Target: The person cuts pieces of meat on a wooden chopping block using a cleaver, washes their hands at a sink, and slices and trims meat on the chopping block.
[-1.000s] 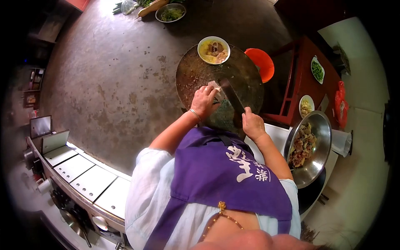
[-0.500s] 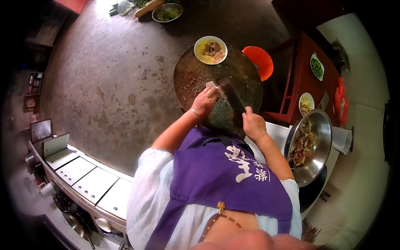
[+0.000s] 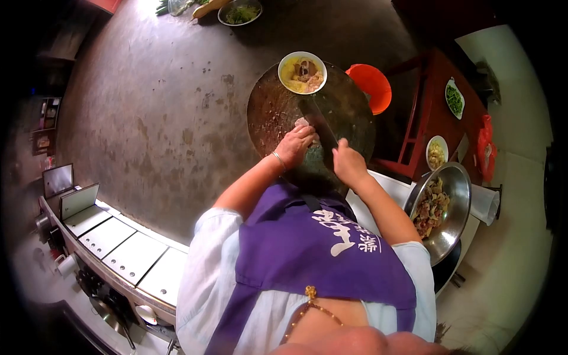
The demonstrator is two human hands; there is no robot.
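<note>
My left hand (image 3: 296, 145) is closed on a small pale, whitish piece of food (image 3: 302, 122), pressed to the round chopping block (image 3: 350, 109). Only the end of this piece shows past my fingers, and its kind is unclear. In my right hand (image 3: 349, 163) is the handle of a wide, dark cleaver (image 3: 320, 124). The blade lies slantwise just right of my left fingers, close against the food. At the block's far edge sits a white bowl (image 3: 323, 76) holding yellowish and brownish pieces. Small scraps dot the block's left side.
An orange bucket (image 3: 380, 97) stands right of the block, beside a red cabinet (image 3: 423, 112). On that side are a dish of cut greens (image 3: 454, 99), a bowl of yellowish pieces (image 3: 436, 154) and a steel basin (image 3: 455, 228) with food. A white-topped counter (image 3: 136, 257) runs along the left.
My right hand and the cleaver have moved up and left, bringing the blade nearer my left fingers. My left hand has shifted slightly right and covers more of the pale piece.
</note>
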